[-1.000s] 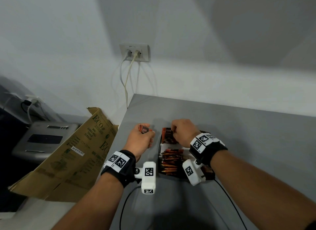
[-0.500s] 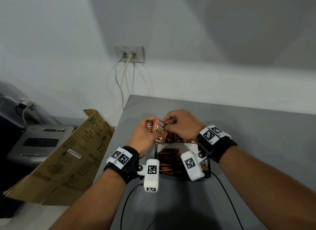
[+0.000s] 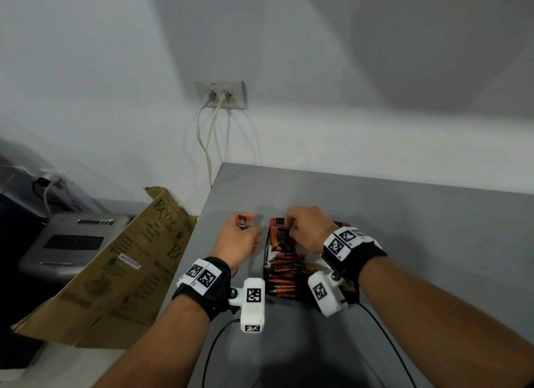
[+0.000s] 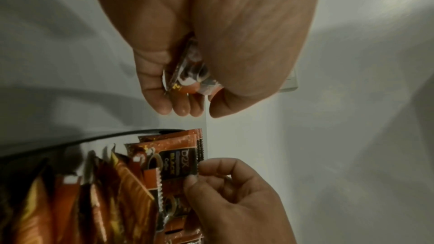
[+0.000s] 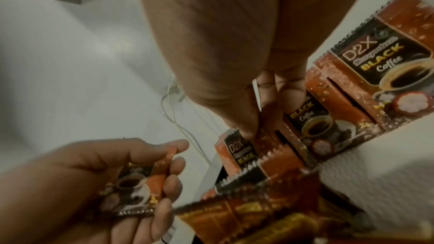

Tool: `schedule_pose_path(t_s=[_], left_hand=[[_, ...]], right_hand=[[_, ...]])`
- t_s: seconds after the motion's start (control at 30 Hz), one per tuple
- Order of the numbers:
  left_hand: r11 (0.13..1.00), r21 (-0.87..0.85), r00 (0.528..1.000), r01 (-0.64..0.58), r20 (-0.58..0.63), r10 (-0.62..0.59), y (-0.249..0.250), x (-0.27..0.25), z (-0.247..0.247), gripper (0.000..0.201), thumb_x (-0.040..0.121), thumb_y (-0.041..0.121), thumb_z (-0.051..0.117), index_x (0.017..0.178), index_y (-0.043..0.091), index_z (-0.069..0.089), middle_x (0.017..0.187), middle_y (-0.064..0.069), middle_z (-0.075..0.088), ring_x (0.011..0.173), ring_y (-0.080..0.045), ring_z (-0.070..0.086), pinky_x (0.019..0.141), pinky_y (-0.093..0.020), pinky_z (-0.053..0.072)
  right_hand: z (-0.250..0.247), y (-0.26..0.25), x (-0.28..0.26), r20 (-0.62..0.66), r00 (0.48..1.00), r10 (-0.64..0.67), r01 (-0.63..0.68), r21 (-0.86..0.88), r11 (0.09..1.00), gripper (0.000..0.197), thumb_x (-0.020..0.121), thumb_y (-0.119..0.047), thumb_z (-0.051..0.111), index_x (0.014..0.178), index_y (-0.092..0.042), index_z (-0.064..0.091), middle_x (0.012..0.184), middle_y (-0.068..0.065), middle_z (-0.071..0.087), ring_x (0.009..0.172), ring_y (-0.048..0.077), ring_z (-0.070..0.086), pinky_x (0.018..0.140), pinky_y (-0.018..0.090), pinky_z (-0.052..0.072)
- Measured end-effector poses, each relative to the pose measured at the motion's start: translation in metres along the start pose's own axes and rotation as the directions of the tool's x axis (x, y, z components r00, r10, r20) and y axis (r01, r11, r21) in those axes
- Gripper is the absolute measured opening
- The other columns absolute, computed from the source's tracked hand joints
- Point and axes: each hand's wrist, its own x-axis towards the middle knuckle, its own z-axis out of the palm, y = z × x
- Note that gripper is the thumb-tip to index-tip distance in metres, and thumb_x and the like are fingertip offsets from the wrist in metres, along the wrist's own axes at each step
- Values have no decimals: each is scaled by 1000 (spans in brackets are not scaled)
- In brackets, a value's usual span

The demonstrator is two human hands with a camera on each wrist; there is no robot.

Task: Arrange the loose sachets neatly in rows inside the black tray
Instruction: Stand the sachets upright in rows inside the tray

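The black tray (image 3: 265, 253) sits on the grey table (image 3: 404, 228), packed with rows of upright orange-brown coffee sachets (image 3: 284, 275). My right hand (image 3: 290, 229) is over the tray's far end and pinches the top edge of one sachet (image 3: 281, 235) standing there. In the left wrist view, thumb and forefinger nip that sachet (image 4: 178, 164). My left hand (image 3: 246, 229) is just left of the tray and grips a few loose sachets (image 3: 242, 221), also seen as a small stack of sachets (image 5: 136, 188) in the right wrist view. The tray's right side is hidden by my wrist.
The table's left edge runs close beside my left hand; past it lean a brown cardboard box (image 3: 115, 266) and a grey device (image 3: 72, 243). A wall socket (image 3: 221, 94) with two cables hangs behind. Black wrist-camera cables (image 3: 213, 344) trail over the near table.
Half a second ago both hands met above the tray over one sachet. Now they have parted: the right hand has come down to the tray's far end with it, the left has moved back left.
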Motion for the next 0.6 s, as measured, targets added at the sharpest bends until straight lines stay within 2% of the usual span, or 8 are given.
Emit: schedule_pose_path(t_s=[0.13,0.27,0.37,0.47,0.53,0.6], left_hand=[[999,-17,1000,30,5,-30,0,-1,-2,33,93,-2,48,118,15,62,91,-8,58,80,-19,56,64,-32,54],[998,-30,998,55,10,-54,-1,-2,-3,35,90,-1,46,111,17,67,104,-13,68,88,-25,63,67,-35,57],[999,-7,999,32,27,-32,0,-5,-2,26,90,1,54,108,16,67,93,-10,69,83,-24,65,72,-42,61],[996,58,997,-62,48,59,0,-6,-1,29,83,0,68,106,16,65,96,-9,72,86,-26,70,81,-48,59],[993,58,990,-101,106,94,3,-9,2,39,79,-3,74,111,16,61,102,-10,73,89,-25,72,80,-44,60],[991,23,979,-129,165,123,8,-11,9,43,78,-9,75,112,12,59,101,-13,73,84,-23,71,76,-37,60]], right_hand=[[4,-4,5,-34,999,14,-15,-35,999,14,93,-6,56,97,-15,66,98,4,66,87,22,63,78,34,55],[3,-6,3,-51,999,13,-17,-84,996,12,94,-5,55,93,-14,63,102,5,61,92,23,59,83,34,52],[1,-6,1,-61,998,9,-14,-80,997,13,92,-7,58,85,-18,59,100,3,59,91,22,58,82,32,51],[-9,-7,-3,-126,992,3,-3,3,1000,9,89,-12,60,85,-19,62,97,0,61,88,19,58,78,28,49],[-19,-11,-10,-141,990,-17,36,130,991,8,87,-17,62,93,-19,68,95,-4,66,85,13,61,75,22,49],[-29,-16,-19,-97,993,-61,82,226,971,16,85,-19,66,100,-22,72,92,-9,70,82,6,64,73,17,50]])
